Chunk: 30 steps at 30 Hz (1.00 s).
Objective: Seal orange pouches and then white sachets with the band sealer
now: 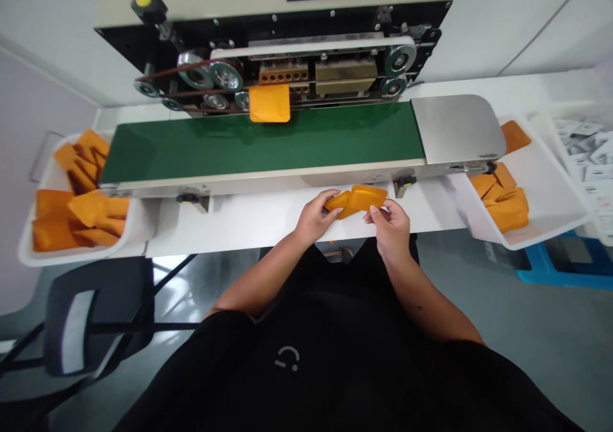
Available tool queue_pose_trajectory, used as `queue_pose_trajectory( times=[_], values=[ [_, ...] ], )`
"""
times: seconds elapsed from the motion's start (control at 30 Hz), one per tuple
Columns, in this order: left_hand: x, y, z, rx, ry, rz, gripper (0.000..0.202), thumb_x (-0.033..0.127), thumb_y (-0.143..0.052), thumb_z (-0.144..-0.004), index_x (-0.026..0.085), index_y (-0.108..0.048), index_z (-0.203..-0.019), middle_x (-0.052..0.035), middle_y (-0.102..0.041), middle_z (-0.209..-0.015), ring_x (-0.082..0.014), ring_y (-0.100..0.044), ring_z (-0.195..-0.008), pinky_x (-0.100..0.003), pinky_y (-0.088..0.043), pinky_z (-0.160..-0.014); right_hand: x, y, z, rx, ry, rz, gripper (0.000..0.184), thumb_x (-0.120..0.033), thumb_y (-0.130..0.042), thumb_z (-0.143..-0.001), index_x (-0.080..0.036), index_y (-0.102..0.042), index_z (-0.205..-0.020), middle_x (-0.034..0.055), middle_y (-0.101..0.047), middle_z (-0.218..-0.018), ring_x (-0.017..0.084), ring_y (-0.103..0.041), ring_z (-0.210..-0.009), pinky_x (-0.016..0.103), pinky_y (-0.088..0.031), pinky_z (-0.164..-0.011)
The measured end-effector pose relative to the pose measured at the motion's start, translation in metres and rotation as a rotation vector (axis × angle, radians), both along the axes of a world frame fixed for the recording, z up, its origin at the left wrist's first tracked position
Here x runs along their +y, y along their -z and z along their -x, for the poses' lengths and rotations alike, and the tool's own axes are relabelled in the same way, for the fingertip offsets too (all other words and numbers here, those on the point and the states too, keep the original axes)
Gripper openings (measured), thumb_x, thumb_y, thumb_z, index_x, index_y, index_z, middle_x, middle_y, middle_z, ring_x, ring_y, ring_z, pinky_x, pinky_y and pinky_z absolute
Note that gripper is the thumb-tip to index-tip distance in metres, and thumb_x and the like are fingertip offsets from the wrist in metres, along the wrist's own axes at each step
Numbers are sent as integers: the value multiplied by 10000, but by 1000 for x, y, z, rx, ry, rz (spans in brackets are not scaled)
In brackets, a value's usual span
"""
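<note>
My left hand (313, 216) is closed on small orange pouches (339, 203), gripping them at their left side. With thumb and fingers my right hand (390, 223) pinches another orange pouch (368, 197), which overlaps the ones on the left. Both hands are above the white table, just in front of the conveyor. Farther back, a single orange pouch (269, 104) hangs from the sealing machine (316, 49), its lower part over the green conveyor belt (201, 145). How many pouches my left hand holds cannot be made out.
A white bin (143, 221) heaped with orange pouches stands at the left. Another white bin (555, 196) at the right holds several more. Beyond it lie printed packets (589, 151). A black chair (100, 311) is at the lower left, a blue stool (565, 260) at the right.
</note>
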<state>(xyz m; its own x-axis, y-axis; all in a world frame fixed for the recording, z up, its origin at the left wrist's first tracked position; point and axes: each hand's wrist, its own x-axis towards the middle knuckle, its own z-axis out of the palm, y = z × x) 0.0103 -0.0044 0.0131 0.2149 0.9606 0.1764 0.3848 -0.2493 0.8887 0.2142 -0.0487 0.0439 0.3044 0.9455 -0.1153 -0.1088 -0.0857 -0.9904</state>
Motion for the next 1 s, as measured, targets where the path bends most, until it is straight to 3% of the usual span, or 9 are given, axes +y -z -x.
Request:
queue_pose_trajectory(
  times=[0.1, 0.23, 0.33, 0.47, 0.6, 0.8, 1.0],
  values=[
    [1, -2, 0, 17, -9, -20, 417, 346, -725, -924, 221, -648, -1314, -107, -743, -1275, -242, -738, -1119, -360, -603, -974, 2, -33, -15, 7, 31, -114, 236, -389, -768, -877, -201, -678, -987, 4, -686, -738, 132, -673, -652, 266, -576, -635],
    [1, -5, -1, 50, 7, -23, 399, 335, -711, -931, 219, -652, -1309, -106, -749, -1263, -242, -743, -1105, -366, -610, -968, 35, -79, -51, -6, 41, -199, 265, -375, -835, -826, -200, -684, -955, -10, -670, -681, 117, -634, -542, 235, -539, -517],
    [1, -6, -1, 68, 17, -31, 374, 332, -697, -939, 219, -660, -1294, -105, -755, -1249, -243, -746, -1100, -364, -614, -955, 71, -106, -80, -18, 53, -171, 295, -365, -866, -812, -210, -665, -961, -19, -662, -662, 117, -625, -512, 219, -522, -474],
    [2, -5, -1, 66, 22, -45, 376, 339, -698, -937, 223, -664, -1293, -102, -761, -1236, -242, -750, -1070, -367, -621, -932, 112, -131, -105, -8, 66, -81, 177, -245, -795, -888, -182, -649, -966, -11, -657, -658, 97, -619, -502, 193, -534, -488],
    [2, -4, 0, 84, 21, -42, 363, 307, -707, -924, 228, -677, -1277, -99, -770, -1212, -231, -756, -990, -352, -630, -859, 144, -139, -114, 17, 103, 17, 93, -133, -720, -905, -161, -644, -950, 1, -674, -691, 78, -597, -488, 179, -533, -486],
    [0, -3, -1, 105, 41, -36, 374, 283, -698, -924, 239, -670, -1294, -96, -766, -1222, -240, -755, -1020, -367, -629, -879, 180, -131, -118, 16, 87, 55, 77, -117, -707, -905, -146, -637, -897, 29, -686, -729, 87, -606, -519, 194, -546, -485],
    [0, 2, -1, 66, 55, -19, 390, 333, -693, -943, 234, -653, -1318, -104, -764, -1226, -234, -761, -980, -364, -626, -860, 204, -132, -94, 22, 42, 80, 90, -104, -708, -922, -137, -634, -881, 33, -657, -685, 103, -641, -565, 174, -551, -481]
  ],
)
